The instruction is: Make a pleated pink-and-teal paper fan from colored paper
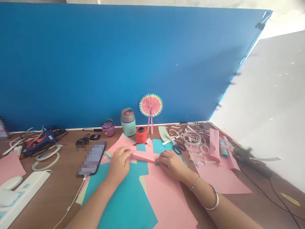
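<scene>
Between my hands a pleated strip of pink paper (145, 155) lies sideways, its folds stacked together. My left hand (119, 163) pinches the strip's left end, and my right hand (172, 163) grips its right end. Under them spread a teal sheet (124, 200) and a pink sheet (166, 200). Just beyond my left hand rests a pleated pink piece (122, 143) with a teal and yellow edge. A round pink paper fan (151, 105) with two long handles leans against the blue wall behind. Scissors (177, 148) with dark handles lie beyond my right hand.
A smartphone (94, 159) with a white cable lies left of the papers. A flask (128, 122), a red container (141, 135) and a purple cup (108, 128) stand at the back. White paper coils (194, 140) sit right; a power strip (26, 197) and blue glue gun (44, 140) sit left.
</scene>
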A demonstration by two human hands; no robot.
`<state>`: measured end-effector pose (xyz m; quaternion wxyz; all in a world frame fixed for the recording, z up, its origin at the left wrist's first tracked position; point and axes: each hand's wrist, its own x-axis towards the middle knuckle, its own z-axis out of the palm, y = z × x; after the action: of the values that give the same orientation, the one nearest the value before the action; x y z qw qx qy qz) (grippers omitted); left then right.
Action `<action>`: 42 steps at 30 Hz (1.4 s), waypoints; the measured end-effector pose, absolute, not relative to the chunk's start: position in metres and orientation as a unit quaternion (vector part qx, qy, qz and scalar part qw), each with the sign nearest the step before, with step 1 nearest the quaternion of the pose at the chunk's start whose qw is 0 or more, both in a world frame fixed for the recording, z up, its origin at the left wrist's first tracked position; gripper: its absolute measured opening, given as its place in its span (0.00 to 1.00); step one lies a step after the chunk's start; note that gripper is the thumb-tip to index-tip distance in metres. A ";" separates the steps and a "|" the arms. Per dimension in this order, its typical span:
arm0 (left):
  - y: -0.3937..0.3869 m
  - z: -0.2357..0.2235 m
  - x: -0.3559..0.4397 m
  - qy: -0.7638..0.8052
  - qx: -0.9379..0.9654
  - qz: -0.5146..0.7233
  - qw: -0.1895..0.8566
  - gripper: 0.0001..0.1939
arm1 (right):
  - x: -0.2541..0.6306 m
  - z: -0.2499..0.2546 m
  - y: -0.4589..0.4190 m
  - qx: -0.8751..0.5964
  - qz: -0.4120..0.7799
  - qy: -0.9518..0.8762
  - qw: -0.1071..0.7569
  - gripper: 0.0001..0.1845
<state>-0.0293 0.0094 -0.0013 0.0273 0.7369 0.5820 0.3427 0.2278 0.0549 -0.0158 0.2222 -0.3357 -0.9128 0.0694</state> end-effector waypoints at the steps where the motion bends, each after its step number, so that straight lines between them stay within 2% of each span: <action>1: 0.008 0.000 -0.029 0.584 0.713 0.388 0.017 0.24 | 0.227 -0.016 0.055 -0.335 0.104 -0.901 0.256 0.13; 4: 0.004 0.004 -0.026 0.599 0.661 0.449 0.047 0.14 | 0.225 -0.010 0.051 -0.346 0.249 -0.836 0.346 0.11; 7: 0.000 0.002 -0.017 0.600 0.653 0.411 0.211 0.11 | 0.221 -0.002 0.045 -0.361 0.348 -0.778 0.379 0.11; 10: -0.001 -0.002 -0.001 0.559 0.613 0.406 0.383 0.16 | 0.216 -0.002 0.040 -0.334 0.337 -0.787 0.395 0.11; 13: -0.002 -0.003 0.014 0.499 0.588 0.458 0.443 0.19 | 0.210 -0.010 0.037 -0.284 0.241 -0.843 0.388 0.13; 17: -0.002 -0.002 0.020 0.517 0.585 0.492 0.385 0.13 | 0.206 -0.017 0.035 -0.246 0.109 -0.906 0.328 0.17; 22: -0.002 -0.004 0.013 0.582 0.621 0.467 0.240 0.10 | 0.208 -0.010 0.030 -0.238 0.053 -0.931 0.270 0.16; 25: -0.001 -0.004 0.005 0.582 0.665 0.458 0.102 0.09 | 0.210 -0.007 0.024 -0.244 0.001 -0.918 0.314 0.15; 28: -0.001 -0.003 0.000 0.561 0.722 0.404 -0.001 0.12 | 0.209 -0.006 0.020 -0.289 -0.078 -0.883 0.362 0.18; 32: -0.001 -0.005 0.002 0.533 0.785 0.315 -0.021 0.12 | 0.203 -0.005 0.023 -0.307 -0.115 -0.891 0.315 0.25; 37: 0.000 -0.010 0.005 0.526 0.813 0.247 -0.008 0.10 | 0.204 -0.014 0.035 -0.328 -0.065 -0.911 0.241 0.12; 42: 0.002 -0.011 0.003 0.522 0.830 0.195 0.002 0.09 | 0.208 -0.020 0.039 -0.328 -0.066 -0.922 0.195 0.10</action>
<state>0.0028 0.0018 -0.0113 0.0019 0.8305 0.5220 0.1946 0.2077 0.0387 -0.0196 0.1947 -0.3280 -0.9220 -0.0663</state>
